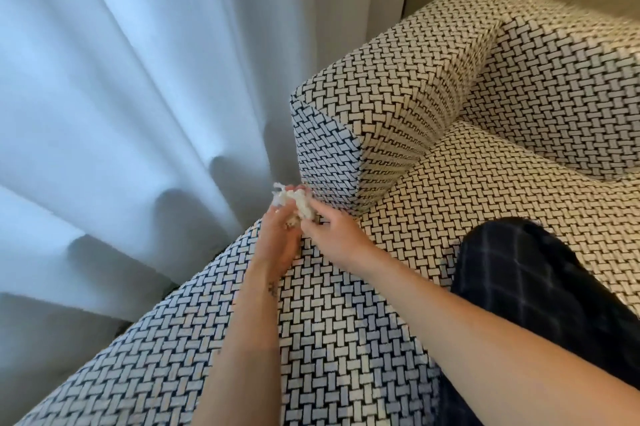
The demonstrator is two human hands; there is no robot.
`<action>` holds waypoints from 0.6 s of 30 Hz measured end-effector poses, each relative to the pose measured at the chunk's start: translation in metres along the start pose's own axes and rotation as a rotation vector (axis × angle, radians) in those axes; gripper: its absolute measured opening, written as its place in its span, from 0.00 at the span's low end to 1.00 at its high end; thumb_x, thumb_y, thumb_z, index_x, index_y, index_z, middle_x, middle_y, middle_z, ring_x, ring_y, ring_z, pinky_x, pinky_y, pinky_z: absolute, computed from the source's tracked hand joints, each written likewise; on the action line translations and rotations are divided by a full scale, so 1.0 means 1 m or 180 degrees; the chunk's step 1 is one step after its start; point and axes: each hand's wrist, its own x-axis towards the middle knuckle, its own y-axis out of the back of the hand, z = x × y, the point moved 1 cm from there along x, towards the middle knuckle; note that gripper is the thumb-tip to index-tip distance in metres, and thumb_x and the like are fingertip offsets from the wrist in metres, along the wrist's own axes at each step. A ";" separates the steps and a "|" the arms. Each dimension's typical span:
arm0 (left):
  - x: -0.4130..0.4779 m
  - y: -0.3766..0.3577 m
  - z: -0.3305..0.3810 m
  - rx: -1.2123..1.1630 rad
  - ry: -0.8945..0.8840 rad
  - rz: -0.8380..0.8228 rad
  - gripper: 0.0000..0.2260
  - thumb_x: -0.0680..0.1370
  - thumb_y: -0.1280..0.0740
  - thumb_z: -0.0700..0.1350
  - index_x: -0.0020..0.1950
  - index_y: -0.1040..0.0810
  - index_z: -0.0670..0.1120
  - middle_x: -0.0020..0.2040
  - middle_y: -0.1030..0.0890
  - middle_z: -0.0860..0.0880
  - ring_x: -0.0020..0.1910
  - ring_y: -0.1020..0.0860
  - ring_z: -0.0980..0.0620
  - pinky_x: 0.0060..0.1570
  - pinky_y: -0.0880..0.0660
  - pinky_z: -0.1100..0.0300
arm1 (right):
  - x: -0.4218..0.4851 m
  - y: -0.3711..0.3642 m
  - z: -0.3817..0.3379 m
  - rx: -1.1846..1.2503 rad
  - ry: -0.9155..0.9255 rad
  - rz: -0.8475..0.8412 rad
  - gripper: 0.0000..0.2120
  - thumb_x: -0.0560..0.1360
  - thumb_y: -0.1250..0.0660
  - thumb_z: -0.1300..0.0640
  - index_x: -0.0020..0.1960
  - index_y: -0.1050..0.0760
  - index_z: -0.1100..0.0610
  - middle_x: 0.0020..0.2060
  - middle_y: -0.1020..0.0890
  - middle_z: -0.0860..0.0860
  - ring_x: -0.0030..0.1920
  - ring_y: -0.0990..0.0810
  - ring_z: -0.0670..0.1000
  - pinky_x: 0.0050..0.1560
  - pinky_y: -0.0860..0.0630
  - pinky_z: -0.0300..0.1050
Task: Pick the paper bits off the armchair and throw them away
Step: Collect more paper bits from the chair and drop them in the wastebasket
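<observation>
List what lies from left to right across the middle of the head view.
Pale curtain → left hand → wad of paper bits → right hand → armchair's armrest → dark checked cloth.

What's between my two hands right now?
In the head view, a crumpled wad of paper bits sits between the left hand and right hand, over the armchair seat's front corner.

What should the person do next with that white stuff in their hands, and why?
Probably carry it off to a bin. The crumpled white paper bits sit bunched between the left hand and right hand, and no loose scraps show on the black-and-white woven armchair. No bin is in view.
</observation>
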 end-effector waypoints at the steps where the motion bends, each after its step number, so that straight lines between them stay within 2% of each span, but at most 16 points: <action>1: -0.011 -0.006 0.000 0.0104 0.0081 0.0053 0.20 0.82 0.35 0.41 0.72 0.30 0.35 0.61 0.24 0.38 0.59 0.28 0.41 0.68 0.33 0.41 | -0.005 0.002 -0.002 0.0022 0.0046 0.0027 0.25 0.83 0.38 0.50 0.79 0.38 0.43 0.70 0.26 0.47 0.50 0.24 0.41 0.50 0.27 0.36; 3: -0.027 -0.017 -0.005 0.0314 0.0216 0.0055 0.14 0.83 0.37 0.39 0.68 0.27 0.36 0.57 0.22 0.38 0.55 0.26 0.40 0.58 0.26 0.47 | -0.014 0.008 -0.002 0.0006 0.0101 0.0144 0.22 0.83 0.37 0.53 0.76 0.32 0.48 0.68 0.24 0.46 0.59 0.26 0.43 0.53 0.31 0.32; 5: -0.039 -0.026 -0.014 0.0360 0.0216 0.0031 0.13 0.83 0.37 0.38 0.67 0.26 0.35 0.55 0.22 0.38 0.52 0.25 0.43 0.51 0.24 0.52 | -0.023 0.014 0.001 -0.0089 0.0119 0.0236 0.21 0.82 0.36 0.52 0.75 0.30 0.48 0.65 0.26 0.44 0.60 0.24 0.46 0.54 0.27 0.34; 7: -0.049 -0.047 -0.021 0.0212 0.0199 -0.0055 0.14 0.84 0.38 0.38 0.69 0.28 0.34 0.57 0.22 0.38 0.53 0.24 0.44 0.54 0.24 0.53 | -0.033 0.032 0.012 -0.0097 0.0113 0.0369 0.22 0.81 0.35 0.51 0.75 0.30 0.47 0.64 0.28 0.49 0.54 0.21 0.47 0.48 0.20 0.36; 9: -0.056 -0.069 -0.026 0.0022 0.0187 -0.0159 0.16 0.85 0.38 0.39 0.72 0.30 0.34 0.62 0.24 0.35 0.59 0.25 0.41 0.65 0.28 0.45 | -0.040 0.048 0.018 -0.0096 0.0191 0.0463 0.21 0.81 0.35 0.52 0.74 0.29 0.45 0.62 0.28 0.51 0.48 0.22 0.46 0.38 0.22 0.32; 10: -0.059 -0.085 -0.029 -0.0007 0.0195 -0.0245 0.17 0.85 0.37 0.39 0.73 0.31 0.34 0.64 0.26 0.34 0.61 0.27 0.40 0.70 0.31 0.42 | -0.046 0.060 0.023 -0.0084 0.0208 0.0579 0.20 0.81 0.34 0.52 0.73 0.28 0.43 0.62 0.28 0.51 0.49 0.21 0.46 0.39 0.21 0.33; 11: -0.062 -0.098 -0.031 -0.0082 0.0190 -0.0344 0.18 0.85 0.37 0.40 0.73 0.32 0.35 0.65 0.26 0.33 0.63 0.27 0.39 0.72 0.34 0.41 | -0.051 0.071 0.025 -0.0066 0.0267 0.0744 0.19 0.81 0.34 0.51 0.71 0.27 0.42 0.61 0.27 0.50 0.51 0.21 0.47 0.44 0.19 0.36; 13: -0.069 -0.130 -0.031 -0.0340 0.0246 -0.0484 0.19 0.85 0.39 0.42 0.74 0.32 0.35 0.64 0.24 0.35 0.63 0.25 0.41 0.71 0.29 0.46 | -0.063 0.095 0.031 -0.0067 0.0410 0.1053 0.17 0.81 0.34 0.49 0.69 0.24 0.42 0.59 0.26 0.47 0.56 0.22 0.47 0.55 0.19 0.44; 15: -0.073 -0.158 -0.032 -0.0606 0.0377 -0.0641 0.20 0.84 0.39 0.43 0.73 0.32 0.35 0.63 0.23 0.37 0.63 0.23 0.43 0.67 0.25 0.50 | -0.074 0.117 0.034 -0.0057 0.0498 0.1243 0.17 0.81 0.35 0.48 0.69 0.24 0.42 0.57 0.26 0.46 0.56 0.22 0.47 0.57 0.20 0.44; 18: -0.073 -0.199 -0.034 -0.0781 0.0601 -0.0785 0.24 0.78 0.33 0.39 0.74 0.31 0.34 0.65 0.24 0.37 0.64 0.24 0.44 0.68 0.26 0.51 | -0.090 0.155 0.042 -0.0031 0.0578 0.1603 0.17 0.81 0.35 0.45 0.69 0.25 0.40 0.55 0.25 0.45 0.57 0.24 0.46 0.59 0.23 0.45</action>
